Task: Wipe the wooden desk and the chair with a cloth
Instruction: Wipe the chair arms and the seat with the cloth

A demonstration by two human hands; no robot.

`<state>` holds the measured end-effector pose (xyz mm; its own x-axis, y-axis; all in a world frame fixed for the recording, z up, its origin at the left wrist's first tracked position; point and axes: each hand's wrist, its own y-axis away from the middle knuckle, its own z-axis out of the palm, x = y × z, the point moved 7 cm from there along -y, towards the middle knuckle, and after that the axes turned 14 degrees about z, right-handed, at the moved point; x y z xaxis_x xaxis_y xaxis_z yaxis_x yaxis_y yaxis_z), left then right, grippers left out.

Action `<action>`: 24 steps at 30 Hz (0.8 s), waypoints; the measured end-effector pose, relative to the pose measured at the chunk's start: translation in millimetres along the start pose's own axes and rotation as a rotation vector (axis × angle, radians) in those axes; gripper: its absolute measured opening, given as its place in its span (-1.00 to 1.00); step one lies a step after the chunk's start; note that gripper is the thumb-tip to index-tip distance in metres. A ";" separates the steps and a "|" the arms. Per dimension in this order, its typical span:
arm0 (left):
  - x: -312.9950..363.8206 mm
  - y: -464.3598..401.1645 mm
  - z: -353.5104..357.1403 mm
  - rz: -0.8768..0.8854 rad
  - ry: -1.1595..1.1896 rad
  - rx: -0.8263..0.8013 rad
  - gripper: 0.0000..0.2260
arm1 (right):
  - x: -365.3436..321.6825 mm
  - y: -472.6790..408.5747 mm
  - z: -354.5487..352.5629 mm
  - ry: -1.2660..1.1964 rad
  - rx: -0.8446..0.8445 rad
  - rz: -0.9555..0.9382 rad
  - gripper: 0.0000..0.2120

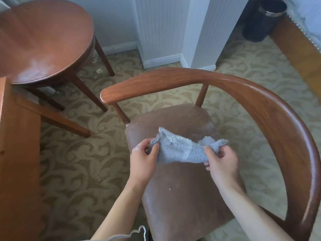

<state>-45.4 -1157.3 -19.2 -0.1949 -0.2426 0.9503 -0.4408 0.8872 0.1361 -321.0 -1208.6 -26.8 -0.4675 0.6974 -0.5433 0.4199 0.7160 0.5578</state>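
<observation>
Above the brown seat of the wooden chair point(182, 197), the soft, light grey cloth point(182, 148) sags limply between the left hand point(144, 159) and right hand point(220, 162), each grip pinching an end, best bunched flat for wiping.

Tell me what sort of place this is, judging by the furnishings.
Probably a hotel room or similar guest room. Patterned wall-to-wall carpet, a matching wooden armchair and round side table, and a small black waste bin in the corner suggest that, though a private room cannot be ruled out.
</observation>
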 end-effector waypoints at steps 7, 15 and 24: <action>-107.3 59.4 -8.8 -0.353 -0.495 -0.103 -0.90 | 51.5 13.0 72.6 0.300 -0.034 -0.018 -0.76; -98.2 19.1 -17.3 -0.147 -0.470 -0.097 -0.93 | 12.5 57.1 126.0 0.431 -0.144 -0.632 -0.48; -95.0 -23.8 -6.9 -0.092 -0.596 -0.131 -0.92 | 33.8 68.6 178.6 0.757 -0.312 -0.835 -0.52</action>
<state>-10.4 -1152.6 -110.8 -0.6339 -0.4644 0.6185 -0.3751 0.8839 0.2792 -169.1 -1130.1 -118.9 -0.8962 -0.2587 -0.3605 -0.3971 0.8302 0.3913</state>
